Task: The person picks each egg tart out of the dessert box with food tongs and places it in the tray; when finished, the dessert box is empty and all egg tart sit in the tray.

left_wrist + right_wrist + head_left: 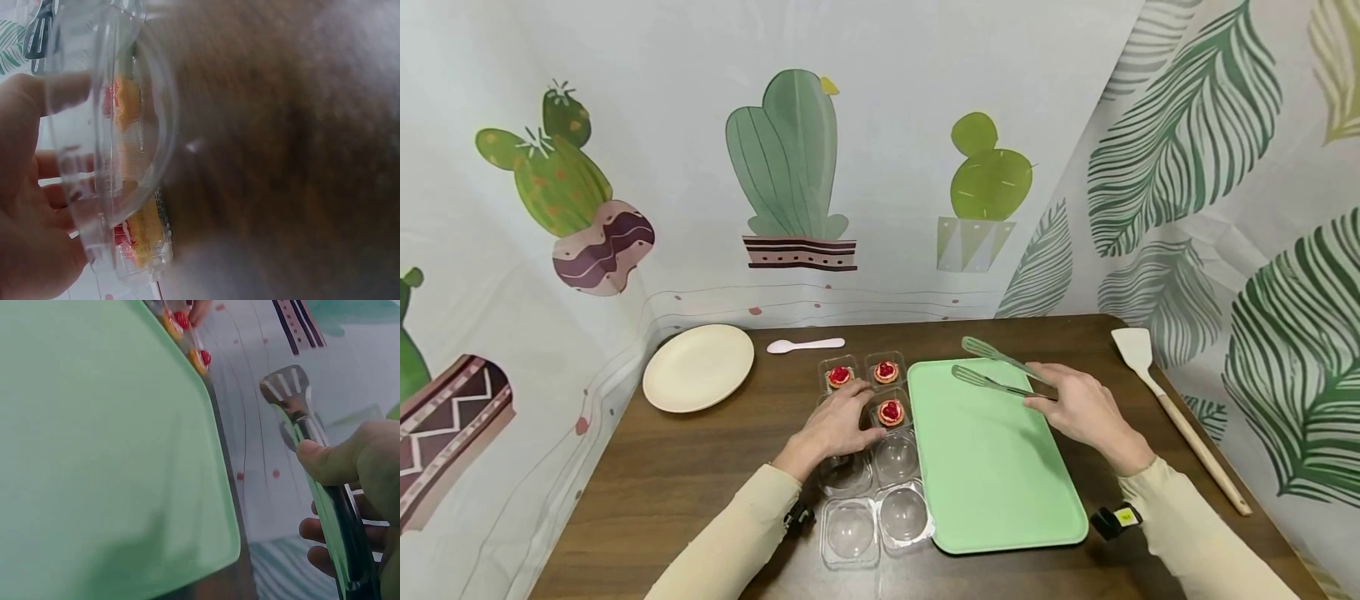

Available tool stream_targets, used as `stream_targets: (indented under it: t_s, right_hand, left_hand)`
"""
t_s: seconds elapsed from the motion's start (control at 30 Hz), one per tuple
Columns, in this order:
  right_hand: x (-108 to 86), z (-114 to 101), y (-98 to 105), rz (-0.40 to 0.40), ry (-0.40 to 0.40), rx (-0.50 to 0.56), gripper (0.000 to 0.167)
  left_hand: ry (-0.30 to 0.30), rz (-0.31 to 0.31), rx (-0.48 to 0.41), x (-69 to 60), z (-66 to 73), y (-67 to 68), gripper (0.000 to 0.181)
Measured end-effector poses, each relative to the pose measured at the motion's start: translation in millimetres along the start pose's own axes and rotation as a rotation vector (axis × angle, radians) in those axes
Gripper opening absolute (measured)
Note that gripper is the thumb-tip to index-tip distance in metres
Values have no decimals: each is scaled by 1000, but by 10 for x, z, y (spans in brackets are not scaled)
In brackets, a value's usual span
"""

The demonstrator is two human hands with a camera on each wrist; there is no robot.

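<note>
Over the clear plastic container (850, 533), my left hand (838, 423) lies palm down, its fingers spread beside the small red-topped tarts. Three tarts show in the far compartments: a left one (839, 377), a right one (886, 372) and a nearer one (891, 412). Whatever lies under the palm is hidden in the head view. My right hand (1086, 408) grips green-and-metal tongs (331, 506) above the far right edge of the light green tray (1000, 492). The tong heads stand apart with nothing between them.
A cream plate (698, 368) lies at the back left, with a pale spoon (805, 345) to its right. Along the table's right edge rests a white spatula (1183, 425) with a wooden handle. A patterned cloth (895, 150) hangs behind the table.
</note>
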State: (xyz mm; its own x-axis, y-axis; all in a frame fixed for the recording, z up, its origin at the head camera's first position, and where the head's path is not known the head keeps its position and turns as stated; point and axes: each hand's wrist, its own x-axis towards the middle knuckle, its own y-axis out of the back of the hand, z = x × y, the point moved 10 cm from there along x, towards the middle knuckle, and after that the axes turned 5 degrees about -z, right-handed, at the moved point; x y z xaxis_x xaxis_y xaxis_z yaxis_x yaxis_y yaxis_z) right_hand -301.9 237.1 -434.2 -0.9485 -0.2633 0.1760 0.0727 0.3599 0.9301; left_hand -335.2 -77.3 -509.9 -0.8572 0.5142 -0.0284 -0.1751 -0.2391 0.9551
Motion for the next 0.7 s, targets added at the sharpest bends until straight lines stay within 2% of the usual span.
stream_targets:
  t_s: [0.3,0.7]
  right_hand:
    - [154,-407,-22,-11,130,-68,48]
    - [316,-807,-231,-75,273,-118,47]
  left_hand:
    - [6,-20,-5,4,-22,-12,76]
    - [2,-16,-3,7,-33,-15,74]
